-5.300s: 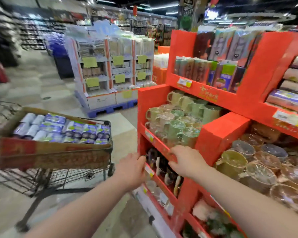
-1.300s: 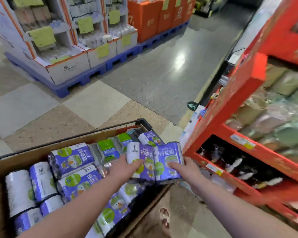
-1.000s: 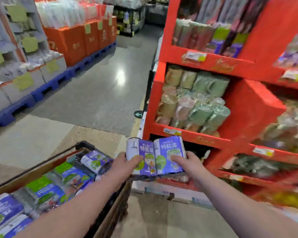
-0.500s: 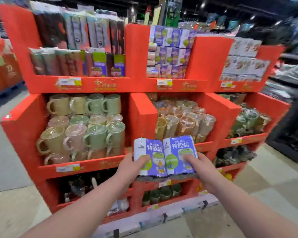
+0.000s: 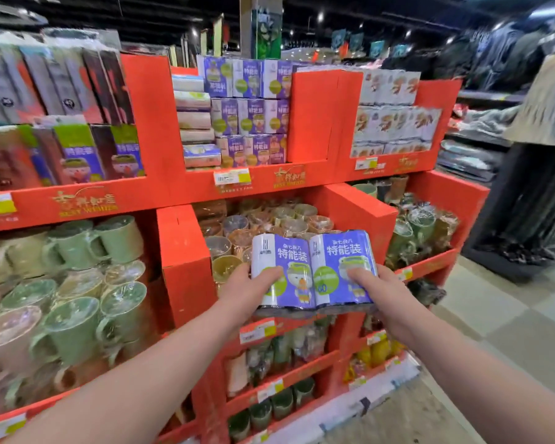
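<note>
obj: roll pack [image 5: 297, 254] | look: 2 purple/white shrink-wrapped cyls side by side, cartoon figure, green badges, white Chinese txt | pose: upright, labels twd cam | loc: mid-air, gripped btw left hand [image 5: 247, 293] & right hand [image 5: 385, 293]

purple-and-white plastic-wrapped roll pack [image 5: 313, 270]: purple panels, white strips, green circles, cartoon figure
cardboard display shelf [image 5: 306, 123]: red, gold lettering
glazed ceramic mugs [image 5: 116, 238]: pale green

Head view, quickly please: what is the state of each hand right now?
Left hand: holds the left end of the purple pack.
Right hand: holds the right end of the same pack.
</note>
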The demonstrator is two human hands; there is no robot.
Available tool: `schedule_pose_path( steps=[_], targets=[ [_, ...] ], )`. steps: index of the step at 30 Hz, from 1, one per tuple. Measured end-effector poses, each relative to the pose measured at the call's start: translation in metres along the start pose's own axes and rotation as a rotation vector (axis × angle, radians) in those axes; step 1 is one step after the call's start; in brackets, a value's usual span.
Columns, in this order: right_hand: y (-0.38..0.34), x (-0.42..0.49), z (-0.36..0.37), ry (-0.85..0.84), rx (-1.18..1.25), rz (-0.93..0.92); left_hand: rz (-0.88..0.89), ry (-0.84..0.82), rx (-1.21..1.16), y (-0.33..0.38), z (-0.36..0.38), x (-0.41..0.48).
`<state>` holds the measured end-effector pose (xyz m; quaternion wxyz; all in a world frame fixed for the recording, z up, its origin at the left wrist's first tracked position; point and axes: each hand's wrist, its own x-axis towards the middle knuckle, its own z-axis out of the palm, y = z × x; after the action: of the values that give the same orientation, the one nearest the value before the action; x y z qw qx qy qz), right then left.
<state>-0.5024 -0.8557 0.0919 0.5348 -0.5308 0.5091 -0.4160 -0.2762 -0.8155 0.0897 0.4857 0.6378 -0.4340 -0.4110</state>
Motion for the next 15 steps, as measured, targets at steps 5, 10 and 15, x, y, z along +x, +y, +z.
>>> schedule_pose_path(
  steps=[5,10,15],
  targets=[
    [-0.033,0.07,-0.011,0.082,0.015,-0.038,0.077,-0.035,0.024,0.032,0.015,0.076],
    [-0.077,0.138,0.001,0.067,-0.044,-0.099,0.127,-0.026,-0.019,0.06,0.007,0.148],
    [-0.109,0.196,0.023,0.054,-0.071,-0.146,0.19,0.009,-0.091,0.08,-0.009,0.205]
  ],
)
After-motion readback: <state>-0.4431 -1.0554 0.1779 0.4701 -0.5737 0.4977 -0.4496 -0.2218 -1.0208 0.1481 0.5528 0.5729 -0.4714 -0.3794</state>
